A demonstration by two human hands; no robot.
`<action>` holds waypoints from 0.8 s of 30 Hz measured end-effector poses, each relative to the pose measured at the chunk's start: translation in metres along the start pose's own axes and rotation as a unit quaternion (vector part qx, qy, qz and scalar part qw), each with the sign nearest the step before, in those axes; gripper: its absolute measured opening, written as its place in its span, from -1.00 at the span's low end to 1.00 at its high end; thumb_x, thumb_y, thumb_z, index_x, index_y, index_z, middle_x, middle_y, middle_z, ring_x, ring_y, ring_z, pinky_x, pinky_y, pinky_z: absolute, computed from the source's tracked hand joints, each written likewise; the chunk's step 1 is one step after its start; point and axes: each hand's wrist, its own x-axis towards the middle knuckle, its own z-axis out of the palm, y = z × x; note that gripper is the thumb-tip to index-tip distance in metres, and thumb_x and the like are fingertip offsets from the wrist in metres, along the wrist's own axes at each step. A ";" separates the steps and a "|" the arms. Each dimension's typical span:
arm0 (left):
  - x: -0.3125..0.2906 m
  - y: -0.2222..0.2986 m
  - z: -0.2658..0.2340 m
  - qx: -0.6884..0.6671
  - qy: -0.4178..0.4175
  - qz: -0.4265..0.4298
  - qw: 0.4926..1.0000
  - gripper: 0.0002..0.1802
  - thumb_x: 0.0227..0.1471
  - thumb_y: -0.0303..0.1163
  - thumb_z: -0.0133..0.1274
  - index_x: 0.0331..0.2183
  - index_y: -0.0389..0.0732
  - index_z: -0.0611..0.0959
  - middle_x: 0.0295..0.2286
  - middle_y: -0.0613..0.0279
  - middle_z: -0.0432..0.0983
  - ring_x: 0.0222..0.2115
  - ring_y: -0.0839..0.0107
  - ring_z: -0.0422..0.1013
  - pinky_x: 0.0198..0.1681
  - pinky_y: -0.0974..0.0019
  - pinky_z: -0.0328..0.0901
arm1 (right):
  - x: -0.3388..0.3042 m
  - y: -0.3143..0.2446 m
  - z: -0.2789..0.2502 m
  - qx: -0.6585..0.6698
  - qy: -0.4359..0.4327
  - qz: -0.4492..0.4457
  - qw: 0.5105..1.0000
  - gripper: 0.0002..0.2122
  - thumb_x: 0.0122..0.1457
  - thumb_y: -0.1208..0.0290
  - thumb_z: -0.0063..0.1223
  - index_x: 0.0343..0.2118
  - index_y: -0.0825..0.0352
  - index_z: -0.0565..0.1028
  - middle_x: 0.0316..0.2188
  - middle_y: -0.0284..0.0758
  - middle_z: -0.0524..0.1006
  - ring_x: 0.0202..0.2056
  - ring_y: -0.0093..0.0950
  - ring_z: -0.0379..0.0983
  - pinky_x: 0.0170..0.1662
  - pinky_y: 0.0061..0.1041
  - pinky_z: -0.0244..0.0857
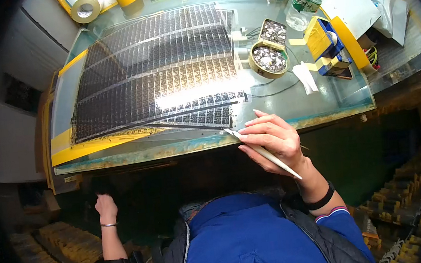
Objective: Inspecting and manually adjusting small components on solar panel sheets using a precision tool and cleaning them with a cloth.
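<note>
My right hand (276, 143) is closed around a slim white pen-like tool (275, 159), thumb and fingers pinching it close to its front end. The tool slants up to the left, its tip by the lower right corner of a dark gridded sheet (204, 118); whether it touches is too small to tell. Over that sheet lies a stack of larger dark gridded sheets (153, 66), with a bright glare across the lower right part. Down at the left, below the table edge, hangs my left hand (106, 208); its fingers are lost in shadow.
Two tins (269, 59) of pale and dark bits stand right of the sheets, near a blue-and-yellow holder (324, 44) and a white folded strip (305, 77). Tape rolls (86, 10) sit far left, a glass jar (305, 5) far right. The glass-topped table's front edge (181, 148) runs before me.
</note>
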 end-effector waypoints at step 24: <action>-0.012 0.251 -0.211 -0.392 0.216 0.484 0.752 -0.52 -0.25 -0.44 0.23 -0.18 -0.29 0.54 -0.13 0.05 0.41 -0.08 0.11 0.33 0.02 0.09 0.22 | 0.005 -0.003 0.002 0.030 -0.021 0.029 0.999 -0.81 -0.19 0.59 0.24 -0.44 0.25 0.56 -0.42 -0.38 0.59 -0.35 -0.42 0.52 -0.05 -0.25 0.32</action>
